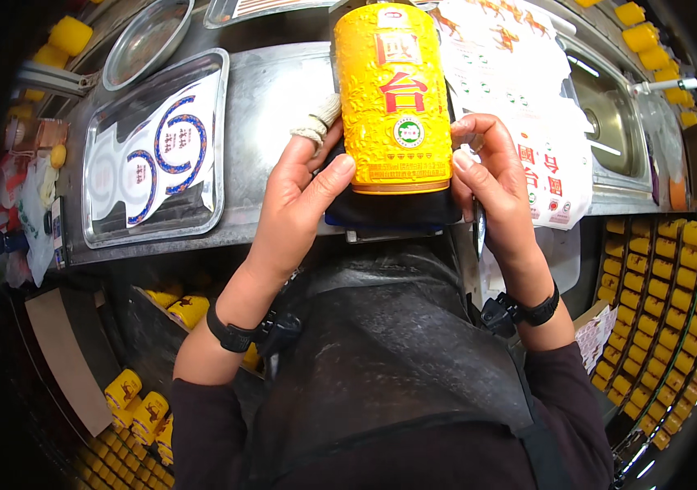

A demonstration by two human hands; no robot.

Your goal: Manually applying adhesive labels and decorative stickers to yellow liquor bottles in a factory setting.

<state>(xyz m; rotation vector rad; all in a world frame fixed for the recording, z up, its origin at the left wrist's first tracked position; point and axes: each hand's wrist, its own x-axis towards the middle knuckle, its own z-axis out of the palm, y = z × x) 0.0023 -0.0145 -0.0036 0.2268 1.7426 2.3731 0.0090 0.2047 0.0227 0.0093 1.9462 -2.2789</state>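
A person's two bare hands flank a yellow container (pixel 393 106) above a metal counter (pixel 275 90), seen from the head. The container, roughly cylindrical and with an embossed surface, lies at the top centre of the view, its base toward the person; its front bears large red characters and a round green-and-white emblem. A dark support (pixel 397 210) shows beneath it at the near edge of the counter.

The left hand (pixel 303 180) grips the container's left side: its thumb presses near the lower edge, and its other fingers lie along the side (the forefinger wears a whitish wrap (pixel 316 122)). The right hand (pixel 493 175) is at the opposite side, thumb and forefinger bent close together by the lower right edge; a small pale item shows between them, and whether the fingers are closed on that item or on the container cannot be told.

To the left, a rectangular metal tray (pixel 218 155) holds white sheets with blue-and-red curved bands (pixel 189 151); a round metal bowl (pixel 148 45) lies beyond it. To the right, white printed sheets (pixel 556 163) lie between the container and a metal sink (pixel 622 122). Rows of similar yellow containers (pixel 667 302) stand at lower right. The person wears a dark apron (pixel 397 351) and a black band with a small device (pixel 234 333) on each wrist.
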